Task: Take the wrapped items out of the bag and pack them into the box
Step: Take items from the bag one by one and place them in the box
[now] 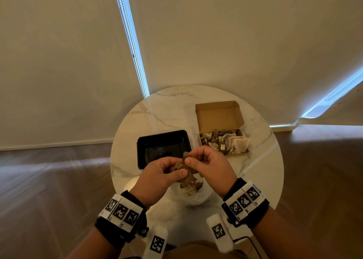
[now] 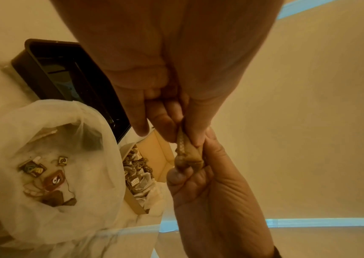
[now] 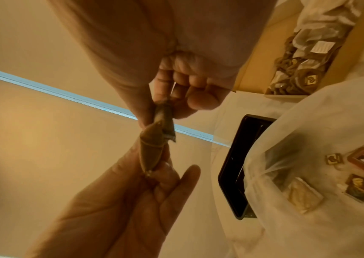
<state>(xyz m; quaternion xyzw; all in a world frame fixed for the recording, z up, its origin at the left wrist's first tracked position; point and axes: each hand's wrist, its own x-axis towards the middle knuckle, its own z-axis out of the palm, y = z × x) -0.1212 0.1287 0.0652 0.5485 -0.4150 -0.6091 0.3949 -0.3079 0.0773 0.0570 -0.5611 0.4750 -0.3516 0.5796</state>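
Note:
Both hands hold one brown wrapped item (image 1: pixel 186 167) above the near middle of the table. My left hand (image 1: pixel 167 171) pinches its lower end between thumb and fingers. My right hand (image 1: pixel 198 160) pinches its upper end. The same brown wrapped item (image 2: pixel 187 153) shows stretched between both hands in the left wrist view, and again as a brown wrapped item (image 3: pixel 156 139) in the right wrist view. Below the hands lies a clear plastic bag (image 2: pixel 50 174) with several wrapped items inside. The open cardboard box (image 1: pixel 220 115) at the right holds several wrapped items.
A black plastic tray (image 1: pixel 163 139) sits left of the box, just beyond my hands. The round white marble table (image 1: pixel 167 105) stands near a pale wall, with wooden floor around it. Wrist straps with printed markers are on both forearms.

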